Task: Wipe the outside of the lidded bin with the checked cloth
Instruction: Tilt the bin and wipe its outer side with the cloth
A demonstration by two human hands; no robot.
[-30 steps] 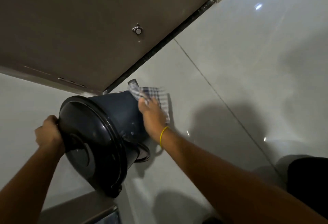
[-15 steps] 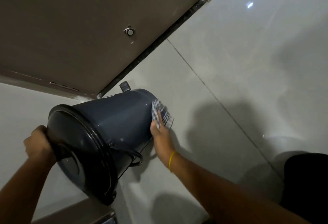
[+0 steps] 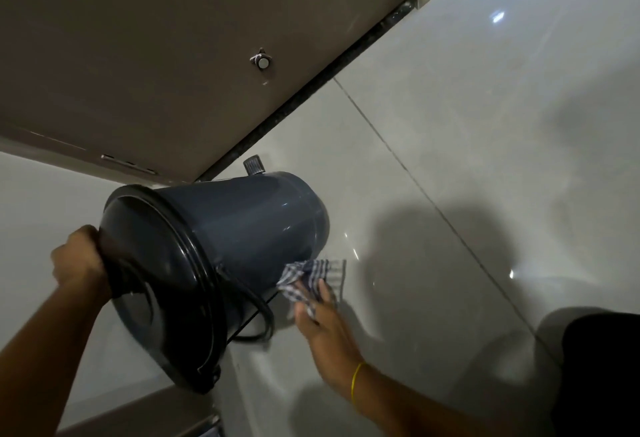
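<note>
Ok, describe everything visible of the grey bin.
The grey bin is a glossy tapered drum, seemingly plastic, with a black lid, a black wire handle and a ridged knob at its base. It is tipped sideways, lid toward the camera. The left hand grips the rim; the right hand presses a checked cloth against its side.

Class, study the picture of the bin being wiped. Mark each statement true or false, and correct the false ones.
1. The left hand grips the lid end of the dark grey bin. True.
2. The bin stands upright. False: it is tipped well over, with its lid end towards the camera.
3. The right hand holds a checked cloth against the bin's side. True.
4. A red band is on the left wrist. False: a yellow band is on the right wrist.
5. The bin's lid is off. False: the black lid is on the bin.
</note>
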